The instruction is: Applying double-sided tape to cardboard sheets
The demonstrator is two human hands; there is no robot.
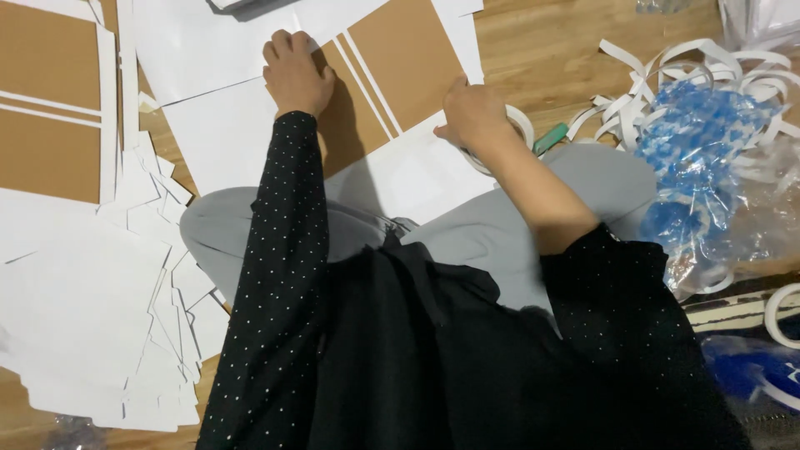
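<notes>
A flat sheet of brown card with white stripes and white borders (408, 58) lies on the floor in front of my crossed legs. My left hand (295, 73) presses down on its upper left part, fingers bent at the edge. My right hand (473, 112) rests at the sheet's right edge, closed over a roll of white tape (523, 125) of which only the rim shows. A green object (550, 138), perhaps a cutter, lies just right of that hand.
A stack of white cut sheets (92, 317) fans out at the left, with another brown striped sheet (50, 100) above it. Curled white paper strips (667, 75) and a blue patterned plastic bag (700, 150) lie at the right on the wooden floor (542, 42).
</notes>
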